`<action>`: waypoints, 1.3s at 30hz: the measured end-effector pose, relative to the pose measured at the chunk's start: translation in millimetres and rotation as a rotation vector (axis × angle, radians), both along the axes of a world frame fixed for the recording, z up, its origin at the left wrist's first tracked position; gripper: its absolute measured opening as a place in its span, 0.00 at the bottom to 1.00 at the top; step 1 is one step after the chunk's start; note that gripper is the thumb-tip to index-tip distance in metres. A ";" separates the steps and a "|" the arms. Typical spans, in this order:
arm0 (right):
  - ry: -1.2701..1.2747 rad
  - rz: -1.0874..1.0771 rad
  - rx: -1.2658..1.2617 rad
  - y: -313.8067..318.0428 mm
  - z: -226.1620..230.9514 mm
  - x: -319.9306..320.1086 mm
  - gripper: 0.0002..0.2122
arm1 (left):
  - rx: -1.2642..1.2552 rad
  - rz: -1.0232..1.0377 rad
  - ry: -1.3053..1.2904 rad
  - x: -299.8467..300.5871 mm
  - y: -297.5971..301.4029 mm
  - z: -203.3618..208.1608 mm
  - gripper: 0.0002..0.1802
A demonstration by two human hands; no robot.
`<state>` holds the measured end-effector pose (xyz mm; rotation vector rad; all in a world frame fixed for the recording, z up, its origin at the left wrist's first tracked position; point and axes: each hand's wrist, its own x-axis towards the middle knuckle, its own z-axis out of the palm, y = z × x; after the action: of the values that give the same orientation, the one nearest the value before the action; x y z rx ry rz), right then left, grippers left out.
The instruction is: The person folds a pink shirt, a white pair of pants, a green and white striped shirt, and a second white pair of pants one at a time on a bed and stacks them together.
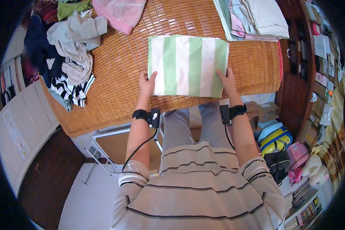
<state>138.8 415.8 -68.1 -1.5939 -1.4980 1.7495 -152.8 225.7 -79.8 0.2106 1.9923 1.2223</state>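
Observation:
A folded cloth with wide green and white stripes (188, 65) lies flat at the near side of the bamboo mat, in front of my body. My left hand (146, 82) grips its left edge near the lower corner, thumb on top. On the opposite edge, my right hand (227, 80) holds the cloth the same way, its thumb over the green stripe. The other fingers of both hands are partly hidden at or beneath the edges. Each wrist wears a black strap with a small device and a cable.
The bamboo mat (119, 76) covers a bed. A heap of loose clothes (73, 42) lies at the left, beside a pink cloth (120, 13). Folded fabrics (266, 19) are stacked at the far right. A white-framed folding stand (115, 147) sits below the near edge; boxes and bags crowd the right.

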 end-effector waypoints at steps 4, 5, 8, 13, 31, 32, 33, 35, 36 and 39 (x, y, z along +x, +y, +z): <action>-0.013 -0.072 0.145 -26.2 0.3 7.4 0.18 | -0.067 -0.037 0.175 3.4 -26.4 -3.8 0.14; 0.001 -0.092 0.130 -33.6 5.8 9.9 0.19 | -0.070 -0.068 0.123 9.7 -25.1 8.1 0.14; -0.213 0.040 0.119 -57.7 -21.2 45.4 0.19 | -0.008 -0.124 -0.033 15.2 -28.2 32.6 0.14; -0.273 0.097 -0.061 -70.6 21.2 38.7 0.17 | -0.159 -0.337 0.003 7.6 -45.0 36.4 0.18; -0.348 0.081 -0.030 -87.3 1.5 77.6 0.15 | -0.577 -0.410 0.190 46.6 -51.7 75.5 0.37; -0.305 -0.020 -0.151 -88.2 -1.2 83.6 0.15 | -0.572 -0.411 0.193 49.8 -51.9 78.7 0.37; -0.304 -0.019 -0.148 -85.7 2.6 86.5 0.15 | -0.668 -0.452 0.169 52.2 -53.8 79.5 0.37; -0.374 0.120 -0.444 -72.9 16.2 87.3 0.10 | -0.763 -0.472 0.131 55.7 -67.8 67.4 0.37; -0.370 0.121 -0.435 -71.5 14.5 92.1 0.10 | -0.756 -0.468 0.137 60.0 -70.4 63.5 0.37; -0.114 -0.061 -0.505 -71.1 3.4 106.9 0.09 | -0.770 -0.496 -0.138 69.5 -74.8 59.7 0.38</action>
<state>245.7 344.7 -64.7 -1.9788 -1.0856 2.1486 -83.2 151.0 -20.1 0.2029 1.9769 0.1234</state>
